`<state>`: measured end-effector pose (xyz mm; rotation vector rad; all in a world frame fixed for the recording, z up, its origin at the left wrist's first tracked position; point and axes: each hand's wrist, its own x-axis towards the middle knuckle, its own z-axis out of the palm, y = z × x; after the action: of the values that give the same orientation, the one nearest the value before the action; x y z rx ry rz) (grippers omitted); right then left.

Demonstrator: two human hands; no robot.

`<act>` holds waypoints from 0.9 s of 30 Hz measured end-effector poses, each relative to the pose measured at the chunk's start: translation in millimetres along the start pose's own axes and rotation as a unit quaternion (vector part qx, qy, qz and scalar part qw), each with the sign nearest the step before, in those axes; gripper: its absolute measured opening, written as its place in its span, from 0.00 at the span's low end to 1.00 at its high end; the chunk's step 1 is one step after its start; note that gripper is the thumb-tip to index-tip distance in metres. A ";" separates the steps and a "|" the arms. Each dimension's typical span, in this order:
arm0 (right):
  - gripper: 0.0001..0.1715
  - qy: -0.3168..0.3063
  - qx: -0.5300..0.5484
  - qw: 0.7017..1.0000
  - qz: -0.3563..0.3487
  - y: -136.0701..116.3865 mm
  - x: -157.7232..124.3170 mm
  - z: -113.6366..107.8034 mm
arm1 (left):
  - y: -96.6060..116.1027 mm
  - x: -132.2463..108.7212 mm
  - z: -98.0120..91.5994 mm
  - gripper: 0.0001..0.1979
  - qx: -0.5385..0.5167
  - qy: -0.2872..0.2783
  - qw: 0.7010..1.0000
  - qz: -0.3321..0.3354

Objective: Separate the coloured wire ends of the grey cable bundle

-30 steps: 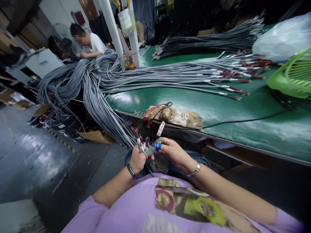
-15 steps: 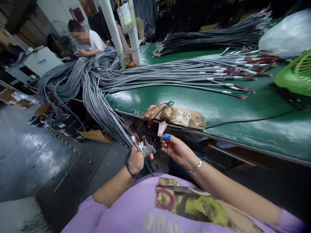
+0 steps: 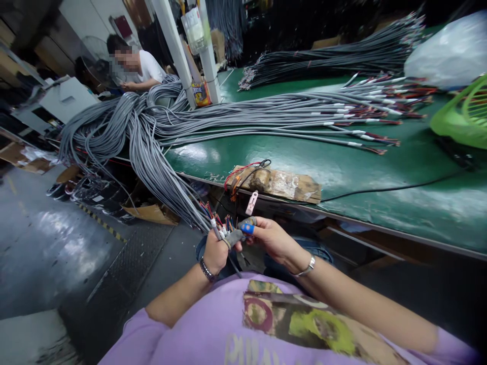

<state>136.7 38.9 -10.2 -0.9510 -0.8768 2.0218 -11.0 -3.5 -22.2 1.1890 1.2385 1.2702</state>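
My left hand (image 3: 215, 252) grips the grey cable ends (image 3: 217, 229); my right hand (image 3: 269, 238) pinches their coloured wires (image 3: 229, 223). I judge I'm mid-sorting; next needs one wire singled out cleanly.

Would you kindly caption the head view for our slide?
Both hands pinch coloured wire ends of a grey cable bundle beside the green table.

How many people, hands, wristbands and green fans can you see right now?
People: 2, the wearer and a co-worker
Wearer's hands: 2, left hand and right hand, both at the cable end
Wristbands: 2, left, right
Green fans: 1
Total: 7
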 end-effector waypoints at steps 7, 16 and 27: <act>0.17 0.009 0.030 0.999 -0.014 1.3 -2.8 -2.9 | -3.0 2.6 1.5 0.20 -0.008 0.033 0.999 -0.008; 0.18 -0.013 -0.083 0.996 -0.042 -8.5 -3.6 0.3 | 1.5 -0.3 -3.2 0.18 0.043 -0.061 0.997 -0.013; 0.15 -0.007 0.063 0.998 0.030 -1.2 -2.7 0.9 | 0.0 -0.5 1.4 0.21 0.009 -0.017 1.000 -0.018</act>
<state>137.6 37.1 -7.9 -0.9033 -0.7265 2.1111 -9.6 -3.9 -22.2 1.1914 1.2428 1.2100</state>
